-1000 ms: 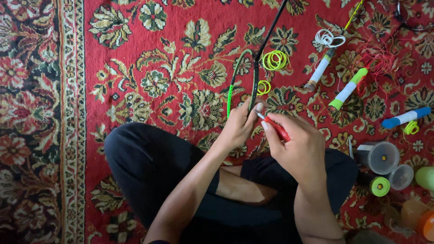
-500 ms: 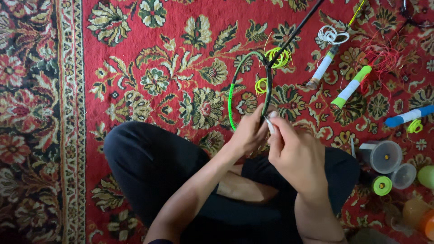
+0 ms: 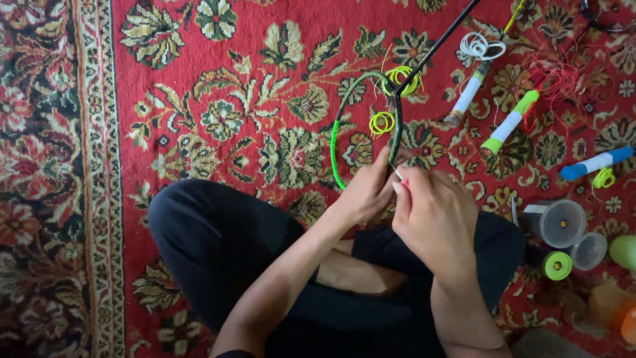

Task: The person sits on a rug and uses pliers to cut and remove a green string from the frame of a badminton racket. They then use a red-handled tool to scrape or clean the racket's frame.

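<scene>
With left hand (image 3: 366,192) gripping the racket frame (image 3: 339,126) and right hand (image 3: 434,212) pinching a thin tool (image 3: 396,174), a slip could gouge the frame.

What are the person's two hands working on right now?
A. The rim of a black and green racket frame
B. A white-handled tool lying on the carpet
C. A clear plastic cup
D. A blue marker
A: the left hand grips the lower rim of the black and green racket frame, and the right hand pinches something thin at the same spot on the rim.
</scene>
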